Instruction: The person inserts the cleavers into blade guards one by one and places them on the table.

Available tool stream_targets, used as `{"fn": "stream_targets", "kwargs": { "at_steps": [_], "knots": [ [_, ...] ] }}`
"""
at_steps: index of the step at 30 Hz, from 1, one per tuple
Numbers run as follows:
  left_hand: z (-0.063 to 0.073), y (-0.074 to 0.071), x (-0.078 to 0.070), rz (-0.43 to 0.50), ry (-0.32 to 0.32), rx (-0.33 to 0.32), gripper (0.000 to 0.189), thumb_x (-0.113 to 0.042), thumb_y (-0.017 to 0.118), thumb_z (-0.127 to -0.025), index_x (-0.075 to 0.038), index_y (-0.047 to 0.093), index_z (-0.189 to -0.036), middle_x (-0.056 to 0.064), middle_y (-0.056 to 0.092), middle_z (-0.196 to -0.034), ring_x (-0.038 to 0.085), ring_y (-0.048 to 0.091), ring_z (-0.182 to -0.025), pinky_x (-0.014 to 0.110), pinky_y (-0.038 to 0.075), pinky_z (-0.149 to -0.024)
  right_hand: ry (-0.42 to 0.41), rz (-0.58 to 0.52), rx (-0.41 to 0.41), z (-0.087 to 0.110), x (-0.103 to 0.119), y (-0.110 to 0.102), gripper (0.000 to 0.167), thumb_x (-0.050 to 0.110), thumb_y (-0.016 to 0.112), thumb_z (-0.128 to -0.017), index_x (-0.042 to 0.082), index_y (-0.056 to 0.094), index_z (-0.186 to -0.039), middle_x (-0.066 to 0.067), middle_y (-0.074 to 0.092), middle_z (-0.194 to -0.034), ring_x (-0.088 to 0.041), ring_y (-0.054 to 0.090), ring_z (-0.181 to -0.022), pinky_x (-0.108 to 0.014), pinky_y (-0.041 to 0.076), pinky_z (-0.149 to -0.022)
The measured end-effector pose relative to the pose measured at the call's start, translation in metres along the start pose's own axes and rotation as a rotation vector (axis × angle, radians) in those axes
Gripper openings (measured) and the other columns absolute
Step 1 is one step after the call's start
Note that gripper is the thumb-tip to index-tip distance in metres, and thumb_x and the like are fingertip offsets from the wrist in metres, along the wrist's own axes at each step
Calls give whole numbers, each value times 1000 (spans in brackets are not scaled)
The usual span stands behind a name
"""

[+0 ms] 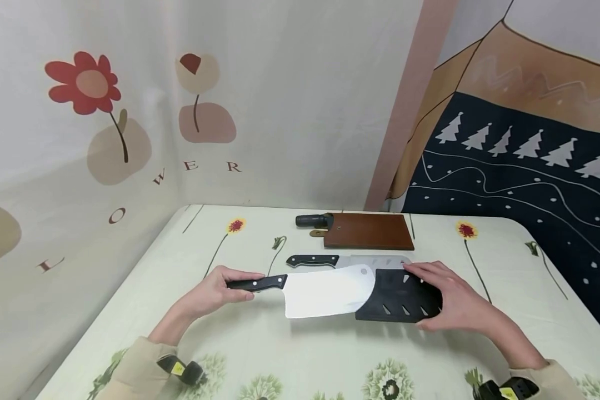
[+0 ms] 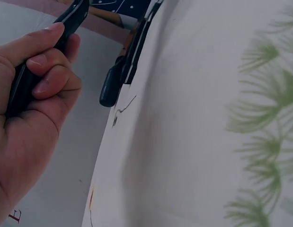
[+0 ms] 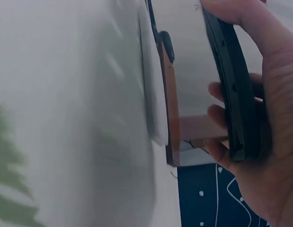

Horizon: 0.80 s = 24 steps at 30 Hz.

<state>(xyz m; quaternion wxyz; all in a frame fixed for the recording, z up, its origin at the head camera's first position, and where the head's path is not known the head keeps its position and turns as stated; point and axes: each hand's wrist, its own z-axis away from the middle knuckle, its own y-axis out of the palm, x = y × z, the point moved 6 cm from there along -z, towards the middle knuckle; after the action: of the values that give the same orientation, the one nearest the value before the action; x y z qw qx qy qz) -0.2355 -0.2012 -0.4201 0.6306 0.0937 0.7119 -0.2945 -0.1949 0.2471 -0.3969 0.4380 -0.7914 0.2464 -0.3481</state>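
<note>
A cleaver with a broad bright blade is held level over the table, its black handle pointing left. My left hand grips that handle, with fingers curled round it in the left wrist view. Over the far end of the blade sits a black slotted blade cover, so the tip is hidden inside. My right hand holds the cover by its right end, thumb on one edge and fingers on the other. The right wrist view has the cover edge-on in the hand.
Just behind the cleaver lies a second knife with a black riveted handle, its blade partly hidden. Farther back is a brown sheath with a black handle sticking out. A flower-printed cloth covers the table; printed curtains hang behind.
</note>
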Motion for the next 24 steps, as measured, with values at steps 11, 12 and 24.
{"fn": "stream_targets", "kwargs": {
  "at_steps": [11, 12, 24],
  "knots": [
    [-2, 7, -5, -77, 55, 132, 38, 0, 77, -88, 7, 70, -125, 11, 75, -109, 8, 57, -78, 21, 46, -68, -55, -43, 69, 8, 3, 5, 103, 39, 99, -49, 13, 61, -142, 3, 60, -134, -12, 53, -118, -41, 52, -86],
    [-3, 7, -5, -80, 56, 147, 37, 0, 77, -88, 5, 71, -125, 10, 75, -109, 8, 58, -79, 21, 47, -68, -68, -49, 75, 9, 5, 5, 103, 39, 99, -49, 12, 61, -141, 3, 61, -134, -12, 53, -118, -40, 52, -86],
    [-10, 22, -12, -40, 63, 169, 37, -3, 77, -90, 4, 71, -126, 13, 74, -116, 9, 62, -87, 22, 50, -73, -71, -71, 88, 18, 10, -9, 104, 37, 99, -47, 21, 61, -143, 7, 60, -134, -8, 52, -117, -37, 52, -84]
  ]
}}
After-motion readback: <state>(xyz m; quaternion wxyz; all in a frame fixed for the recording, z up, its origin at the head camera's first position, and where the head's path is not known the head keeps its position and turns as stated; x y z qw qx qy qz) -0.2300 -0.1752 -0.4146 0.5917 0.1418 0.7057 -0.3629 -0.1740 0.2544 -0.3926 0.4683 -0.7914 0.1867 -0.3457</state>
